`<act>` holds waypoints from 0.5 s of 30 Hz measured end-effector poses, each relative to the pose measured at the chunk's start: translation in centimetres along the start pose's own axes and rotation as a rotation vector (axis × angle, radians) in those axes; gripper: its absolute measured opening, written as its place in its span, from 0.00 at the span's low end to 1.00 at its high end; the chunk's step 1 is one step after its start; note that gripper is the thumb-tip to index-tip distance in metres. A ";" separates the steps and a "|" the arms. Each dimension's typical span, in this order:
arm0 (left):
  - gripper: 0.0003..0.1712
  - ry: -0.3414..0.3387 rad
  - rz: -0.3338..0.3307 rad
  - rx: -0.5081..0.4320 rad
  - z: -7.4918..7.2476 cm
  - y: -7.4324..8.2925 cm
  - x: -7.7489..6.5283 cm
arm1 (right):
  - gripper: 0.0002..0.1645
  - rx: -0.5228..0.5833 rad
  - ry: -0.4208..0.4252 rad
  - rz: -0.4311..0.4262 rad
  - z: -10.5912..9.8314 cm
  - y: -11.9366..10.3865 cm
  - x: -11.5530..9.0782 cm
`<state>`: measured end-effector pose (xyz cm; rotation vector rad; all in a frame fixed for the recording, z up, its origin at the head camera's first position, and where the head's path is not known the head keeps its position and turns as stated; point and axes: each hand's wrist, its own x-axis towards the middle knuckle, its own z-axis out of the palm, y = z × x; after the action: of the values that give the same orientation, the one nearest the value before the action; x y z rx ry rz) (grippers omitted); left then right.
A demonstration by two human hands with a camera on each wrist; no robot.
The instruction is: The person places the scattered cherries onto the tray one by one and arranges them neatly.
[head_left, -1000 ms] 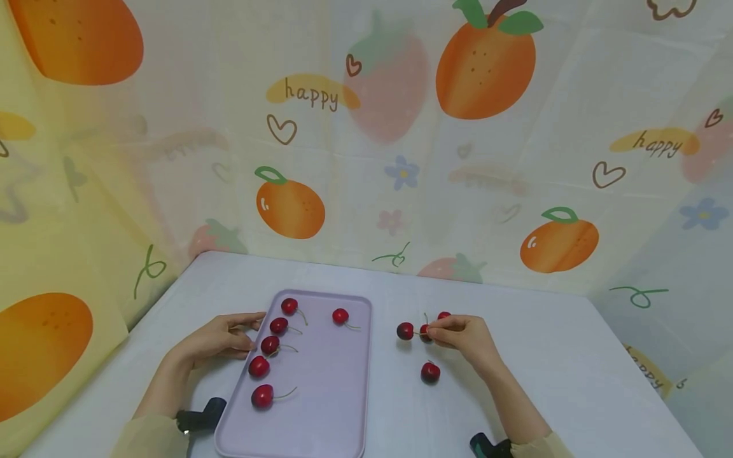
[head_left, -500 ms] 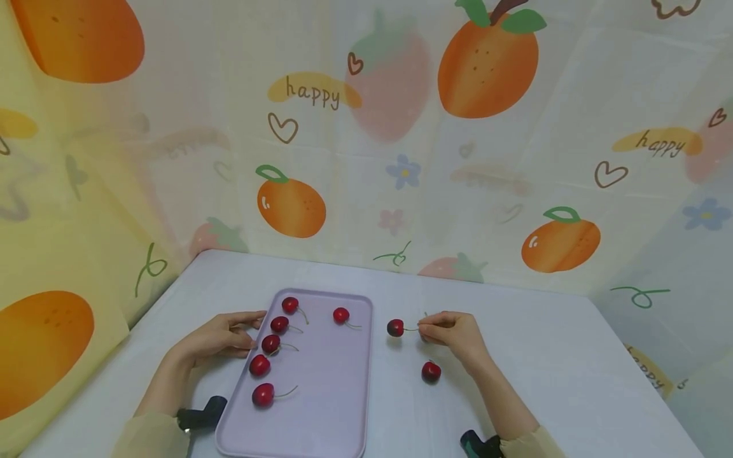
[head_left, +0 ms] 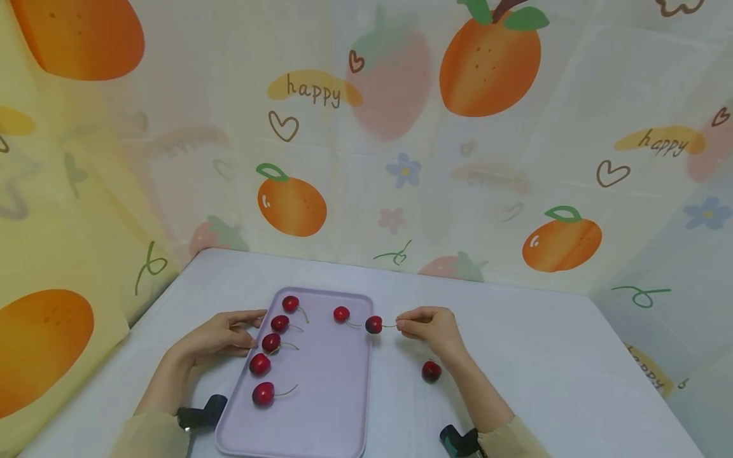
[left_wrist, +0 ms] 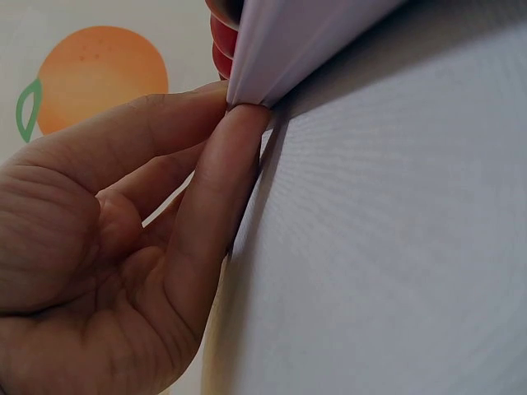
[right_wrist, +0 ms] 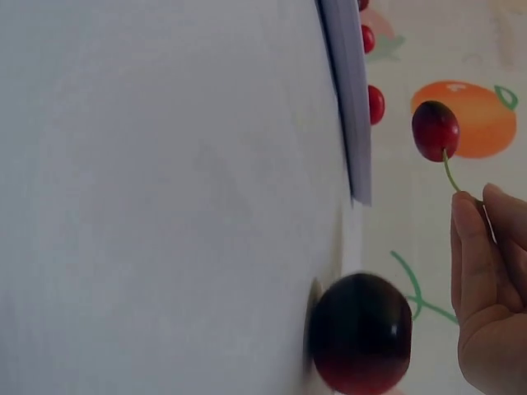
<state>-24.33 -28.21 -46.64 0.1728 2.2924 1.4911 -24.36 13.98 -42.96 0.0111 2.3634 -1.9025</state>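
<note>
My right hand (head_left: 434, 331) pinches the thin stem of a dark red cherry (head_left: 374, 324). That cherry overlaps the right rim of the lilac tray (head_left: 321, 381) in the head view, and in the right wrist view the cherry (right_wrist: 436, 132) stands off the fingertips (right_wrist: 468, 206) on its stem. Along the tray's left side runs a column of several cherries (head_left: 272, 344), and one more cherry (head_left: 341, 314) lies near the upper right corner. My left hand (head_left: 214, 335) rests against the tray's left edge, thumb and index finger touching its outer wall.
On the white table (head_left: 515, 356) a loose cherry (head_left: 431, 371) lies right of the tray, below my right hand; it looms large in the right wrist view. The area behind the right hand is hidden. A fruit-printed cloth (head_left: 355, 178) hangs behind the table.
My right hand has moved left from the loose cherries to the tray's right rim, carrying the cherry by its stem. Two cherries seen on the table earlier are hidden. The left hand stays put.
</note>
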 end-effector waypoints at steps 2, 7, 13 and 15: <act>0.40 0.003 -0.008 -0.007 0.0 0.0 0.0 | 0.14 0.017 -0.013 -0.004 0.4 0.0 0.1; 0.40 -0.003 0.004 0.000 -0.1 0.1 0.0 | 0.14 0.020 -0.032 -0.015 1.6 -0.2 0.2; 0.40 -0.001 0.001 0.003 -0.1 0.0 0.0 | 0.13 0.025 -0.052 -0.040 3.0 -0.2 0.3; 0.40 0.000 -0.003 0.000 -0.1 0.0 0.0 | 0.13 0.030 -0.057 -0.050 3.6 -0.3 0.3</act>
<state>-24.39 -28.27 -46.63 0.1688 2.2920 1.4898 -24.43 10.44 -43.48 -0.0984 2.3201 -1.9328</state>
